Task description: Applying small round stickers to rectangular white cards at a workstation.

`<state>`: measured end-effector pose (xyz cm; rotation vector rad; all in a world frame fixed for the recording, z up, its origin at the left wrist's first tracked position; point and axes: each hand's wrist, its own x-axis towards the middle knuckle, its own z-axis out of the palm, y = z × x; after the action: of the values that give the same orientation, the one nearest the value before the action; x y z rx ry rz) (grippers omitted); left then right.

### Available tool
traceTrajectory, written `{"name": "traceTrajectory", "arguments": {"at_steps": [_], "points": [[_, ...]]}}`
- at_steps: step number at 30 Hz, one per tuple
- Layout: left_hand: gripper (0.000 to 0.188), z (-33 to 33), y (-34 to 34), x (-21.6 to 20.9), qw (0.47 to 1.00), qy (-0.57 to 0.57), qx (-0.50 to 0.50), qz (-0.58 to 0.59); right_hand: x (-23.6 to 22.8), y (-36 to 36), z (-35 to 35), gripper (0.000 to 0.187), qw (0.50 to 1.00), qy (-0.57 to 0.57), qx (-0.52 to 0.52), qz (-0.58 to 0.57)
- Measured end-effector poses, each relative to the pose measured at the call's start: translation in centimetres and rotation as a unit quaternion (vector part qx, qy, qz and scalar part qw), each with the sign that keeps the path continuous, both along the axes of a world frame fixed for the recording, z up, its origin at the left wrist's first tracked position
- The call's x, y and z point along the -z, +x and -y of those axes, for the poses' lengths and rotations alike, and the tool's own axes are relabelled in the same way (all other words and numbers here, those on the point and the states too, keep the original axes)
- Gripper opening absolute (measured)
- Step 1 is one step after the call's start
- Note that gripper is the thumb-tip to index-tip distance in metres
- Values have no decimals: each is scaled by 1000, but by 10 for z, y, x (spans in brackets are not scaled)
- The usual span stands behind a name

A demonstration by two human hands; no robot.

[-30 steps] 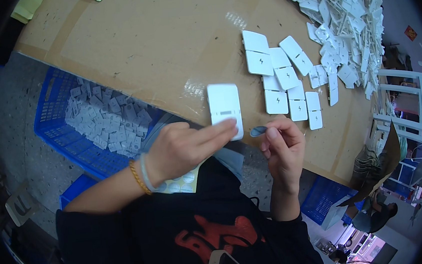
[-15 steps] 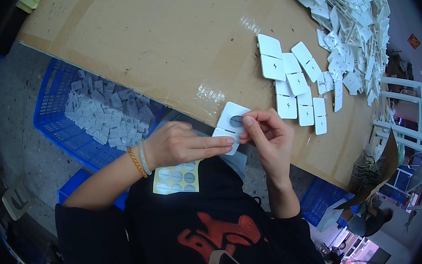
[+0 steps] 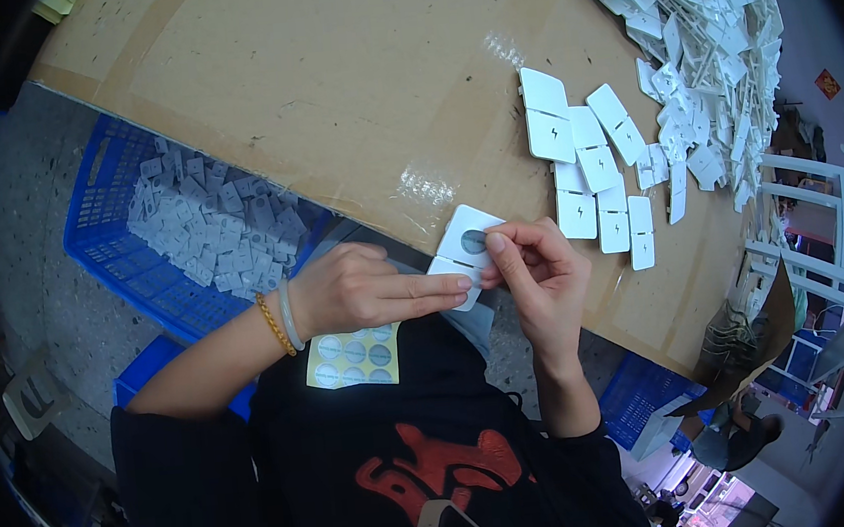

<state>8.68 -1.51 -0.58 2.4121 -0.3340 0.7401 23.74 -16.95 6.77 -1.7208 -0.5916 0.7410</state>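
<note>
A white two-part plastic plate (image 3: 458, 228) is held at the table's front edge, tilted. My left hand (image 3: 364, 291) is closed on its lower part, with the index and middle fingers lying across it and the thumb hidden. On the upper part is a round grey sticker (image 3: 473, 243). My right hand (image 3: 541, 271) pinches at the sticker's right edge with thumb and index finger; the other fingers curl beside the plate. A pale yellow sheet of round silver stickers (image 3: 398, 362) rests on my lap, below my left wrist.
Several white plates (image 3: 576, 215) with a dark bolt mark lie on the cardboard-covered table (image 3: 328, 101). A big heap of white plates (image 3: 714, 47) fills its far right. Below the left edge, a blue basket (image 3: 98, 227) holds many small plates. Another blue basket (image 3: 645, 400) stands lower right.
Hardly anything differs. The table and its plates sit slightly shifted in view, and both hands keep their hold on the plate and sticker.
</note>
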Motion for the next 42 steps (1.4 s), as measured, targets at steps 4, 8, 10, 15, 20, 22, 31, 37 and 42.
{"name": "traceTrajectory", "arguments": {"at_steps": [4, 8, 10, 15, 20, 22, 31, 37, 42], "points": [[37, 0, 1, 1, 1000, 0, 2, 4, 2, -2, 3, 17, 932, -48, -58, 354], [38, -2, -2, 4, 1000, 11, 1, 16, -13, -11, -16, 23, 960, -40, 117, 253], [36, -4, -5, 0, 999, 39, -1, 34, -6, 7, -13, 22, 962, -110, -82, 236], [33, -31, -66, 0, 990, 134, -35, 15, -12, 12, -37, 14, 892, -68, -76, 440], [42, -62, -143, 1, 965, 171, -137, -142, -18, 61, -42, 43, 691, -244, -114, 671], [42, -48, -132, 0, 988, 58, -99, -100, -16, 47, -38, 43, 706, -229, -123, 658], [35, 6, 11, -78, 940, -280, -192, 19, -50, -19, -6, 25, 917, -17, -165, 361], [18, 12, 19, -78, 882, -442, -139, -87, -35, -18, 5, 15, 964, 12, -60, 260], [16, 25, 14, -74, 822, -516, -152, -187, -31, 1, 16, 15, 973, -3, -83, 215]]}}
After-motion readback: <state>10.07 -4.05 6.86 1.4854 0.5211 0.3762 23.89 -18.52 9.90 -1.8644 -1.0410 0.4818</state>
